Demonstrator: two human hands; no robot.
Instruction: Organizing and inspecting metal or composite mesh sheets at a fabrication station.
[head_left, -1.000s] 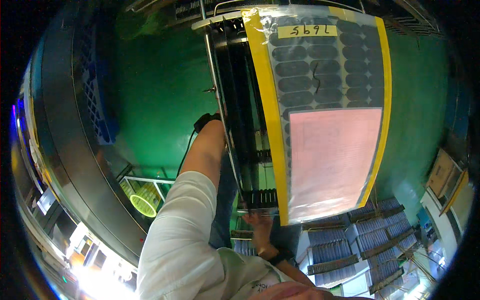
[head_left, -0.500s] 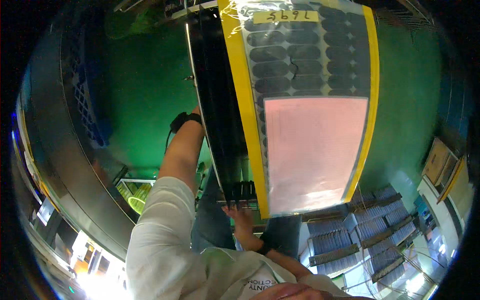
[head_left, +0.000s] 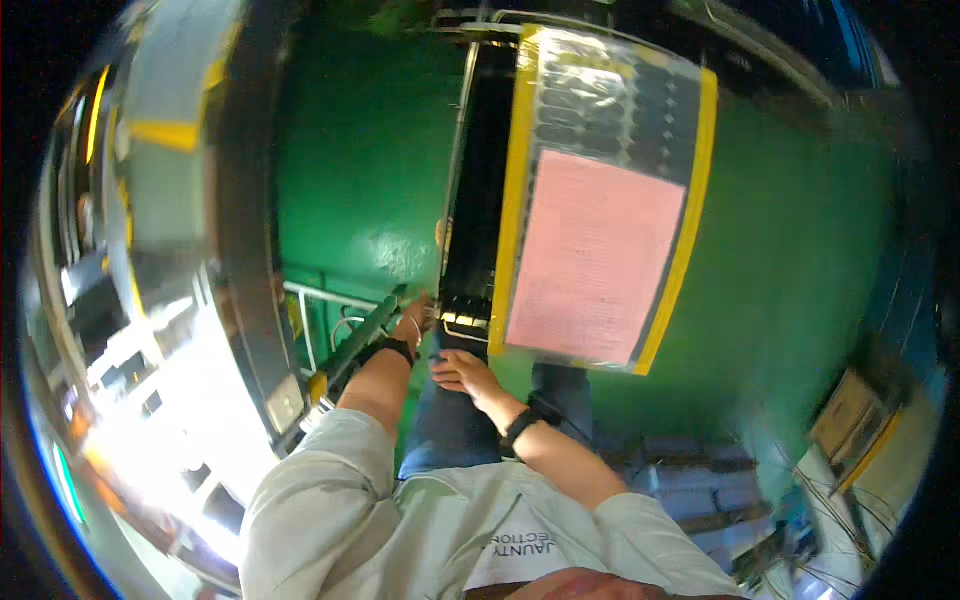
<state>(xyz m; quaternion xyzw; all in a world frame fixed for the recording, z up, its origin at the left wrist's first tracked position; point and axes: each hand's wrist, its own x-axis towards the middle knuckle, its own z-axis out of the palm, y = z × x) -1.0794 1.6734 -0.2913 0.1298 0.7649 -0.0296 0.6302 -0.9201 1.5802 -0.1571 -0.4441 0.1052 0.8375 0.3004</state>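
A long black rack or cart (head_left: 470, 200) with a thin metal edge stands in front of me. Along its right side is a yellow-edged clear sleeve (head_left: 675, 130), with a pink printed sheet (head_left: 600, 255) inside it. My left hand (head_left: 415, 322) is at the rack's near left corner, by a bar; its fingers are partly hidden and blurred. Just below the rack's near end, my right hand (head_left: 468, 375) points leftward with its fingers stretched out and a little apart, holding nothing I can see. Both wrists wear black bands.
The floor (head_left: 350, 200) is green. Left of me runs a dark-sided bench or machine (head_left: 245, 200), with a pale metal frame (head_left: 335, 300) near my left arm. Cardboard boxes (head_left: 845, 415) stand at the lower right, near stacked grey-blue trays (head_left: 690, 490) and loose cables.
My left hand has drawn back from far along the rack's left side to its near corner. My right hand now shows more fully below the rack. The whole view has shifted.
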